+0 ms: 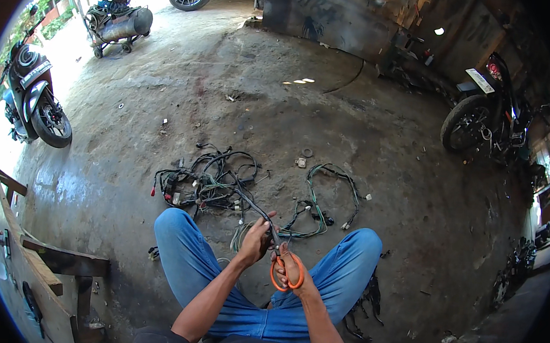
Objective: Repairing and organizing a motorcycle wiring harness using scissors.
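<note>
Between my knees, my right hand (289, 267) is closed round the orange handles of a pair of scissors (301, 276). The blades point up and away, alongside a dark wrapped cable that my left hand (257, 239) grips. That cable runs back to a tangled black wiring harness (214, 179) on the floor ahead, with several small connectors on it. Whether the blades touch the cable I cannot tell. Right of the tangle lies a loop of green and black wires (312, 190) with white connectors at its ends.
A small pale part (300, 162) and a dark ring (307, 153) lie beyond the wires. A wooden bench (45, 270) stands at the left. Motorcycles stand at the far left (38, 97) and far right (483, 116). An air compressor (122, 26) is at the back left.
</note>
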A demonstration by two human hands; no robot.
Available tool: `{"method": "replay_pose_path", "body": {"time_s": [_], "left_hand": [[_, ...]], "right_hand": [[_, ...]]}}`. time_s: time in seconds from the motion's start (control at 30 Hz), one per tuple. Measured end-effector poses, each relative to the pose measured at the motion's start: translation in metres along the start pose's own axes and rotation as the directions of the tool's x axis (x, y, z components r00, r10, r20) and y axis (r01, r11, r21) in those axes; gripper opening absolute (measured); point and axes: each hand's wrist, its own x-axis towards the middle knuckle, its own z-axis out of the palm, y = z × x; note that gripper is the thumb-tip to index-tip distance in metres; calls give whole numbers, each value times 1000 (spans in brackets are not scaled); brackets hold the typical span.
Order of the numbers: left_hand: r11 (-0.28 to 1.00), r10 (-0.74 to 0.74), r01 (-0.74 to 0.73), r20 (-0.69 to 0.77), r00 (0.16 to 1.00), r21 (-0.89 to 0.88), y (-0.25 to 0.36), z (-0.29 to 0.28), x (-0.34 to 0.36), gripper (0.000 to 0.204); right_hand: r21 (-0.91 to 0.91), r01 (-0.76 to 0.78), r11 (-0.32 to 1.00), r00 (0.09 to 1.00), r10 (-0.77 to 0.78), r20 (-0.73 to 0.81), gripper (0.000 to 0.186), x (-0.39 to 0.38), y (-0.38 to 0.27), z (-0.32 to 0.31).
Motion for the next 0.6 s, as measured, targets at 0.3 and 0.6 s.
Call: {"method": "replay_pose_path", "body": {"time_s": [0.3,0.6], "left_hand": [[943,26,-42,53,998,330,10,7,-12,44],[631,96,-267,268,959,729,-18,-21,-4,43]], "right_hand": [[94,-79,992,997,79,9,59,10,-4,-8],[115,103,988,971,-74,-229,53,46,-2,-16]]}}
